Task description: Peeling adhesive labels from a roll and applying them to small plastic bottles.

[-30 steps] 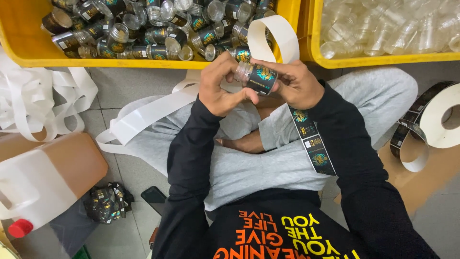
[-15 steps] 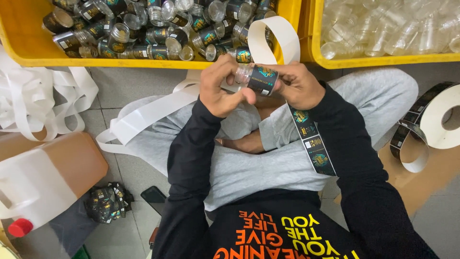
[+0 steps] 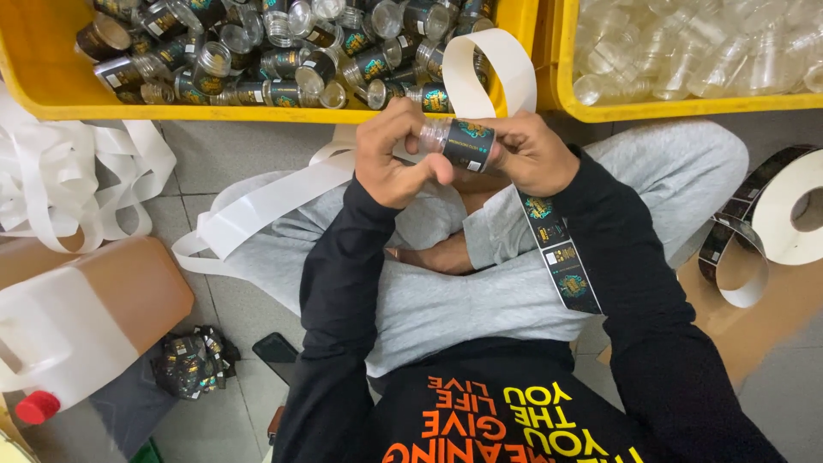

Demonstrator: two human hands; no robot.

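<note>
**Clear jar held sideways while a dark label is pressed on**

Clear plastic is seen at the neck of the jar (image 3: 453, 141), which is held above the lap, just in front of the left bin (image 3: 51, 81). The jar is gripped at both ends: the left hand (image 3: 396, 159) is clamped on the open neck, thumb and fingers closed round it, and the right hand (image 3: 530, 156) is closed on the base end. The long axis lies roughly level, with the mouth pointed to the left. The dark label appears already wrapped on, so smoothing is judged to be the step in hand. A firm rub along the label edge, with the jar turned about its axis, seems called for. A label strip (image 3: 561, 257) is draped over the right forearm
</note>
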